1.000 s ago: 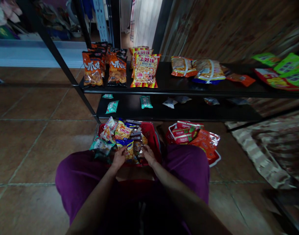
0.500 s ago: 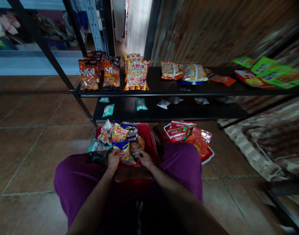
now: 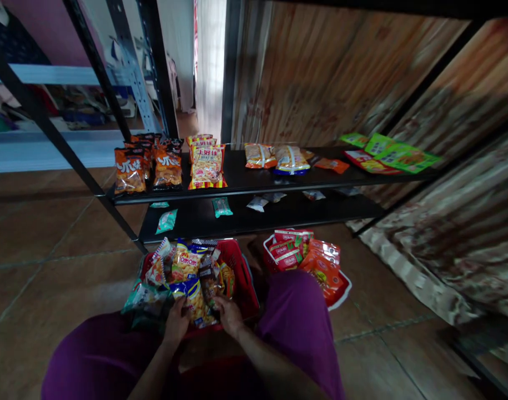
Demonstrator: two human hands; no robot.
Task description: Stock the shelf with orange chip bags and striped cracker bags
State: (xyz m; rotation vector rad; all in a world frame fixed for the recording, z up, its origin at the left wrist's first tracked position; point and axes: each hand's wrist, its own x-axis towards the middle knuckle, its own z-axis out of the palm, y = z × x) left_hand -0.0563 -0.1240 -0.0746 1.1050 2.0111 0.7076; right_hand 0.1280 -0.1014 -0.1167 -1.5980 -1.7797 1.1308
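Note:
Between my knees a red basket holds several snack bags. At its front lies a yellow-and-blue snack bag; my left hand is at its left edge, fingers curled against it. My right hand is at the right side of this bag, beside a brown snack bag, thumb and fingers apart. Another yellow-and-blue bag lies behind. Teal bags rest at the basket's left. What the left fingertips grip is hard to make out.
Ahead, a black two-level shelf bears orange-and-black bags, yellow-and-red bags and green packets. A second basket with red and orange packets stands right, beyond my knee. A curtain hangs behind.
The view has tilted up and shifted right, so the shelf and baskets appear lower and further left. Both hands stay at the front bag in the basket.

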